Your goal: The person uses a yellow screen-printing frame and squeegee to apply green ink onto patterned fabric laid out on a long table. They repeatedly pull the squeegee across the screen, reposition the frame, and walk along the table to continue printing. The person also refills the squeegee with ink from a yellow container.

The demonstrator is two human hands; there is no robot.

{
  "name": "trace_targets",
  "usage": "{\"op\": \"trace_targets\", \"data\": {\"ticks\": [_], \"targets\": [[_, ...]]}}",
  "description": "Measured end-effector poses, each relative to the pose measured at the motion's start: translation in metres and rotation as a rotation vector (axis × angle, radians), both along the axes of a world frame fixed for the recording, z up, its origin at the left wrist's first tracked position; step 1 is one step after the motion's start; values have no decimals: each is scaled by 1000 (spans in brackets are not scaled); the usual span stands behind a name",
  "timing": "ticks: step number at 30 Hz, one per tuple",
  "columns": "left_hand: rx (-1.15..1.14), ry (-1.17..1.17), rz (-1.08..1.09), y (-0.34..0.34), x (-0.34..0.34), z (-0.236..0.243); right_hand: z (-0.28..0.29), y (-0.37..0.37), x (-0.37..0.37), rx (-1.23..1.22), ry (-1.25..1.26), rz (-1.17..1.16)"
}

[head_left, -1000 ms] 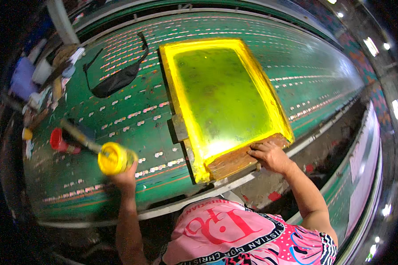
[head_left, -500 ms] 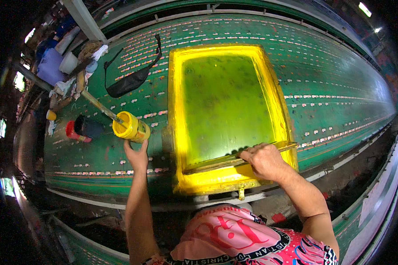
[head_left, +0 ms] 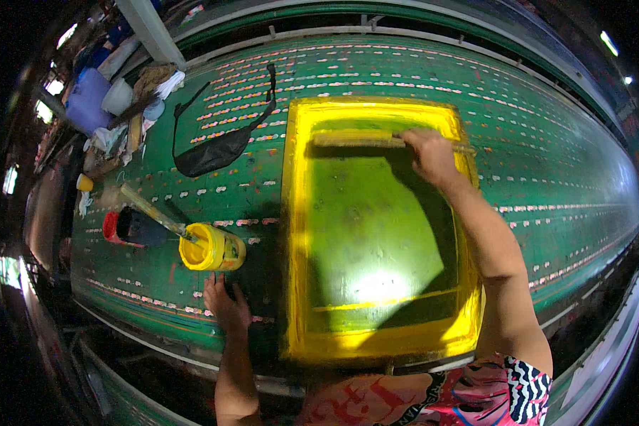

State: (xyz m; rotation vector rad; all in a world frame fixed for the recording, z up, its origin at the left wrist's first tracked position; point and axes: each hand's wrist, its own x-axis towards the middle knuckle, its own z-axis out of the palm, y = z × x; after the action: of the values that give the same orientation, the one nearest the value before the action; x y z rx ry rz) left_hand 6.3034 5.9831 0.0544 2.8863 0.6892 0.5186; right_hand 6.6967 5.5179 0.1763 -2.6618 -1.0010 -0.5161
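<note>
A screen-printing frame (head_left: 296, 234) smeared with yellow ink lies on the green table, its greenish mesh (head_left: 362, 213) bright with glare. Across the mesh's far end sits a long squeegee (head_left: 355, 140), and my right hand (head_left: 432, 155) is closed around its right part. A yellow line of ink crosses the mesh near its near end. To the left stands a yellow tub (head_left: 232, 251) with a stick (head_left: 148, 206) leaning out of it. Just on the near side of the tub, my left hand (head_left: 227, 305) rests over the table with fingers apart, holding nothing.
A black waist bag (head_left: 216, 153) lies beyond the tub. Left of the tub lies a dark container with a red rim (head_left: 111, 226). Rags, a purple jug (head_left: 87, 103) and a post (head_left: 151, 32) crowd the far left. Rows of small printed shapes cover the green table (head_left: 547, 177).
My right hand has carried the squeegee from the frame's near end to its far end. My left hand has come off the tub's side and now lies nearer me.
</note>
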Motion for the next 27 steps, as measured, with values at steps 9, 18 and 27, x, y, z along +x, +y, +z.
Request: {"op": "trace_targets", "data": {"ticks": [9, 18, 27], "targets": [[-32, 50, 28, -2, 0, 7, -31, 19, 130, -100, 89, -104], [-453, -361, 25, 9, -6, -32, -13, 13, 116, -295, 224, -146], [-14, -73, -59, 21, -9, -20, -9, 7, -51, -274, 281, -327]]}}
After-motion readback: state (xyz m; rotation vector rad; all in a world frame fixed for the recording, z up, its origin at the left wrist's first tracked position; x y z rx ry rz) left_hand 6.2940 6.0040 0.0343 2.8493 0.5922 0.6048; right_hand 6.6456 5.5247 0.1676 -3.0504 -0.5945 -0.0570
